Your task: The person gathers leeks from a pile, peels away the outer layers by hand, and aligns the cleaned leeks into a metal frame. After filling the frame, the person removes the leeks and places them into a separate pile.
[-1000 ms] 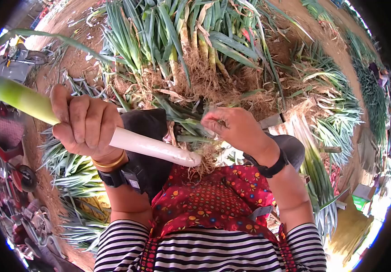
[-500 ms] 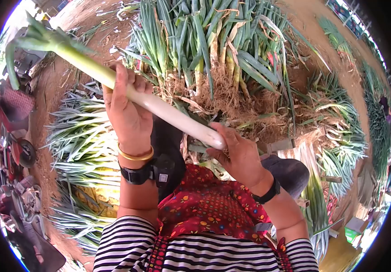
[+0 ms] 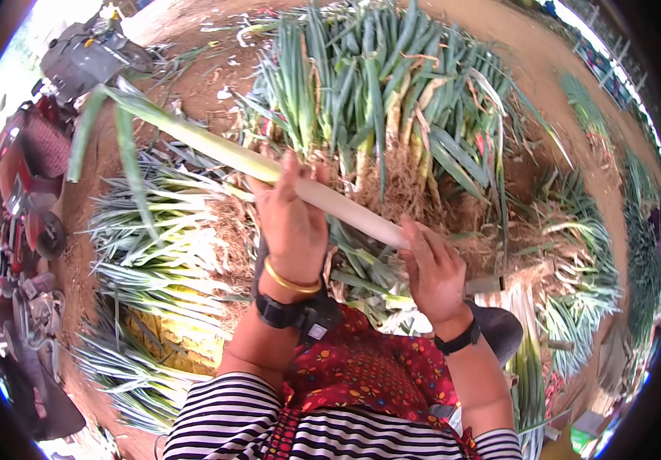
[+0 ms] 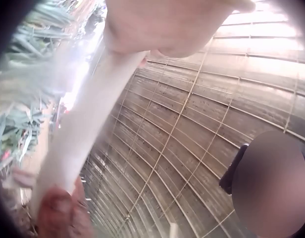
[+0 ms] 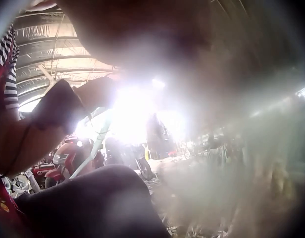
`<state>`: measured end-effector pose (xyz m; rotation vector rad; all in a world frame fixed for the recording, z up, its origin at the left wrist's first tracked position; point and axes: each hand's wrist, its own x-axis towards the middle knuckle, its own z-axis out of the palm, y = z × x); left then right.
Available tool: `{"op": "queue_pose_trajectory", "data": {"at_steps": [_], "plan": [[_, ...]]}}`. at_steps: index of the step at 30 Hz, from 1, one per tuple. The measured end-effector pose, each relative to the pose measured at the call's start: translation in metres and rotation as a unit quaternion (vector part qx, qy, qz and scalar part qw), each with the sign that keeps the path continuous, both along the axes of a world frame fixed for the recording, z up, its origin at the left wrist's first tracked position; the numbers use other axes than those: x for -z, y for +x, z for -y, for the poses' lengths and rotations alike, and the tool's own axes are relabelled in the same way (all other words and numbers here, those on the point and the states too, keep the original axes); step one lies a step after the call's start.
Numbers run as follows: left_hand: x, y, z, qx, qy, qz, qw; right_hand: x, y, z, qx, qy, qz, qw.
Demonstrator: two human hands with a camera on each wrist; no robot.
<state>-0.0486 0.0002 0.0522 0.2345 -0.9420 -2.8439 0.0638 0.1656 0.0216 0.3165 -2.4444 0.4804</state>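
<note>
A long leek (image 3: pixel 353 217) slants across the head view, its green leaves drooping at the upper left and its white shank to the right. My left hand (image 3: pixel 294 230) grips it around the middle, where pale green turns white. At the white end, my right hand (image 3: pixel 434 272) pinches the shank between thumb and fingers, hiding the tip. In the left wrist view the white shank (image 4: pixel 88 119) runs from the left hand (image 4: pixel 167 25) down to the right hand's fingertips (image 4: pixel 58 208). The right wrist view is mostly glare and blur.
Rooted leeks (image 3: pixel 376 100) stand bundled on the soil ahead. More leeks lie in piles at left (image 3: pixel 162 245) and right (image 3: pixel 576 268). Leafy scraps (image 3: pixel 369 284) lie below the hands. Motorbikes (image 3: pixel 31 207) are parked at far left. A red patterned apron (image 3: pixel 369 360) covers the lap.
The right hand, earlier apart from the leek, came to its white end and pinches it. Roots seen hanging there no longer show. Both hands and the leek have moved right and forward.
</note>
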Motion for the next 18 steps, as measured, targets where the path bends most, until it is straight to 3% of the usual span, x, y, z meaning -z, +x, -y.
{"op": "queue_pose_trajectory", "data": {"at_steps": [11,18], "plan": [[0.012,0.01,-0.02,0.024,0.022,0.055,0.998,-0.001,-0.009,-0.018,0.044,0.012,-0.038,0.998],[0.025,0.013,-0.026,0.037,-0.005,0.085,0.996,0.022,-0.003,-0.023,0.071,-0.027,0.067,0.995]]}}
